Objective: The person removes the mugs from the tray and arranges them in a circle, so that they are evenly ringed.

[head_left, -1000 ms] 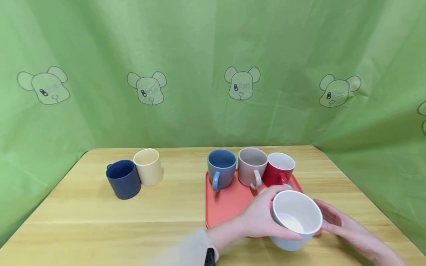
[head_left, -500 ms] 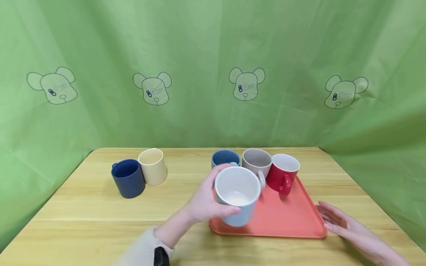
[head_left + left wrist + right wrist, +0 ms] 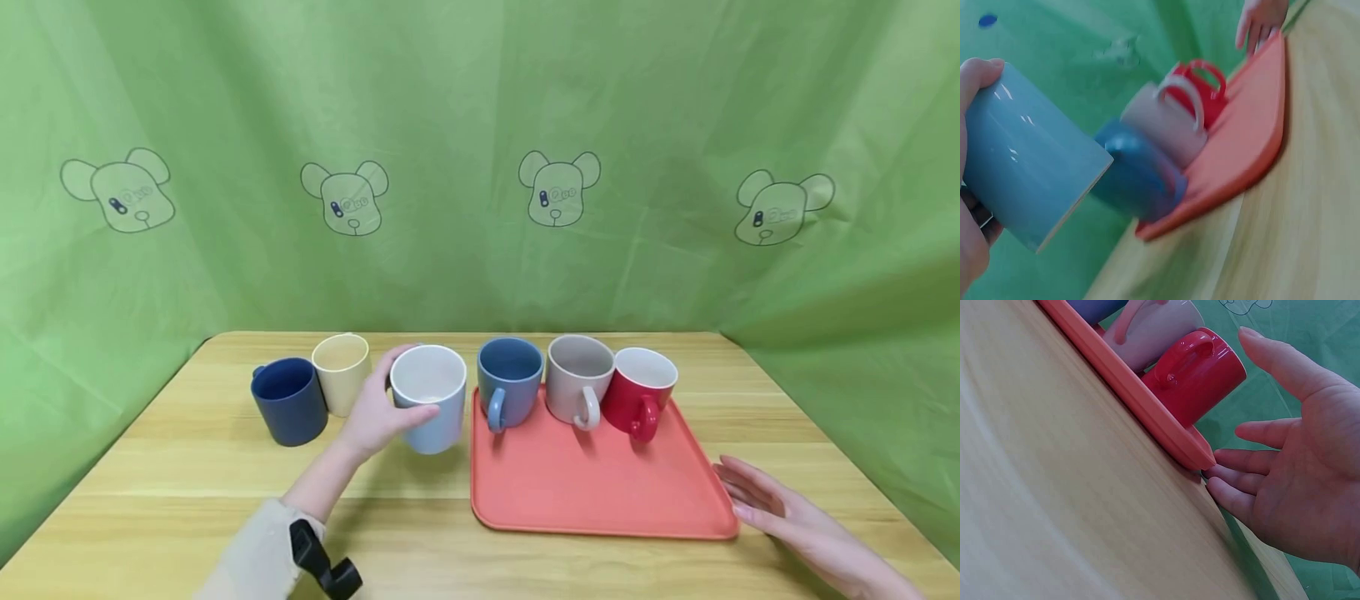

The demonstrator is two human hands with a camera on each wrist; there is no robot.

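My left hand (image 3: 375,417) grips a light blue mug (image 3: 431,417) with a white inside, thumb and fingers round its body. In the left wrist view the mug (image 3: 1029,156) hangs tilted above the table. It is left of a red tray (image 3: 592,492) that bears a blue mug (image 3: 513,383), a grey mug (image 3: 577,379) and a red mug (image 3: 637,392) in a row along its back. My right hand (image 3: 780,508) lies at the tray's front right corner with relaxed fingers. In the right wrist view the right hand's fingertips (image 3: 1219,462) are right at the tray's edge.
A navy mug (image 3: 291,408) and a cream mug (image 3: 341,375) stand side by side at the back left of the wooden table (image 3: 187,500). A green curtain (image 3: 450,250) with bear drawings closes off the back and sides.
My left hand has carried the light blue mug leftward, from over the tray's front right to a spot left of the tray. The right hand stays by the tray's corner.
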